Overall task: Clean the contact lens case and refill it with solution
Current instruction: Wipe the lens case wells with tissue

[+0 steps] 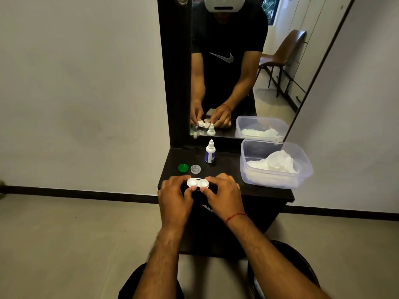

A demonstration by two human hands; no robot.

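L hand (174,196) + R hand (222,194) fingers pinch lens case (197,183) ends, both wells open, over desk (228,190) edge | green cap (183,168), clear cap (195,169) just beyond fingers | solution btl (210,152) farther back, upright

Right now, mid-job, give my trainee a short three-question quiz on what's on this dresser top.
1. True or false: both caps are off the lens case and lie on the dresser top.
2. Which hand holds the lens case? A) left hand only B) right hand only C) both
3. Fill in: the crumpled white tissue lies inside the clear plastic ____.

Key:
1. True: the green cap and the clear cap lie side by side behind the case, left of the solution bottle.
2. C.
3. Container, on the right of the dresser top.
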